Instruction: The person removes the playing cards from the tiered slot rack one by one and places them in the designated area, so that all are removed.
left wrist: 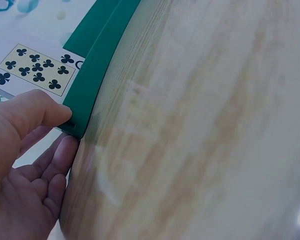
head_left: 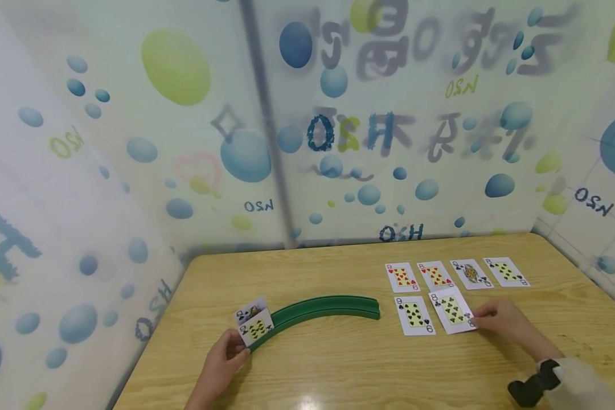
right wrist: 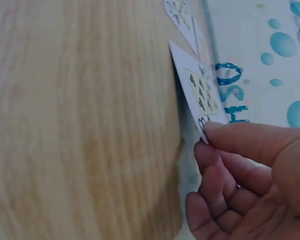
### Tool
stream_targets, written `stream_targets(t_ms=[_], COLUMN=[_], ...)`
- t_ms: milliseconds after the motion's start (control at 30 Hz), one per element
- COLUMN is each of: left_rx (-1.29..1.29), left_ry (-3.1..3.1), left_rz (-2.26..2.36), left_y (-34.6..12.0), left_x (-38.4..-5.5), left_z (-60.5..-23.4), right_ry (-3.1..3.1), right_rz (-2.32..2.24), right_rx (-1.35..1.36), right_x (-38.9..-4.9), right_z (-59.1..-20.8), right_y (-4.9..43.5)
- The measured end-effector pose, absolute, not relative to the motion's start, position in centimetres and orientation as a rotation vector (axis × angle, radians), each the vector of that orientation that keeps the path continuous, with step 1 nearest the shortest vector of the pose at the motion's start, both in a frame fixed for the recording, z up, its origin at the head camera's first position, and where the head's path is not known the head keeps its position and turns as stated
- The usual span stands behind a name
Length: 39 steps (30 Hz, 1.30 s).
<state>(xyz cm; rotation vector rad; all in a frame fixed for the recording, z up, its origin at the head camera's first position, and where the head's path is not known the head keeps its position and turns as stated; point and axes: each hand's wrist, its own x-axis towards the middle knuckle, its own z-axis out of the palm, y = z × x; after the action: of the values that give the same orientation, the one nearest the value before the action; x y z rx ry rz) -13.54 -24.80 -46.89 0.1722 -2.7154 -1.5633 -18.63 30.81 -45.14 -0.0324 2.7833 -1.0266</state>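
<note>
My right hand (head_left: 502, 320) pinches the lower right corner of an eight of clubs (head_left: 451, 310) between thumb and fingers. In the right wrist view that card (right wrist: 200, 95) is tilted, its near edge lifted off the table. My left hand (head_left: 224, 360) grips the left end of a curved green card holder (head_left: 328, 306), thumb on the front and fingers beneath. A clubs number card (head_left: 257, 329) stands in the holder right by the left thumb, with a black face card (head_left: 250, 310) partly hidden behind it.
Beside the eight of clubs lies a nine of spades (head_left: 415, 316). A row behind holds a nine of hearts (head_left: 402, 277), an eight of hearts (head_left: 434, 275), a face card (head_left: 471, 274) and an eight of spades (head_left: 505, 272). A patterned curtain (head_left: 338, 216) borders the wooden table (head_left: 348, 370).
</note>
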Motion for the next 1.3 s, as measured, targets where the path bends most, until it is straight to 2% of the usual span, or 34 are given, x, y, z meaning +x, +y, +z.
stream_targets(t_ms=[567,1300], left_rx=[0.161,0.19], left_ry=[-2.704,-2.724], left_rz=[-1.56,-1.559], left_y=[-24.78,-24.6], left_x=[-13.5,-13.41], left_z=[-47.02,-46.46], right_ry=[2.769,2.782], right_rz=[-0.998,-0.982], right_rx=[0.085,0.064], right_x=[-18.45,-17.98], right_z=[-45.14,-44.85], right_y=[29.89,29.88])
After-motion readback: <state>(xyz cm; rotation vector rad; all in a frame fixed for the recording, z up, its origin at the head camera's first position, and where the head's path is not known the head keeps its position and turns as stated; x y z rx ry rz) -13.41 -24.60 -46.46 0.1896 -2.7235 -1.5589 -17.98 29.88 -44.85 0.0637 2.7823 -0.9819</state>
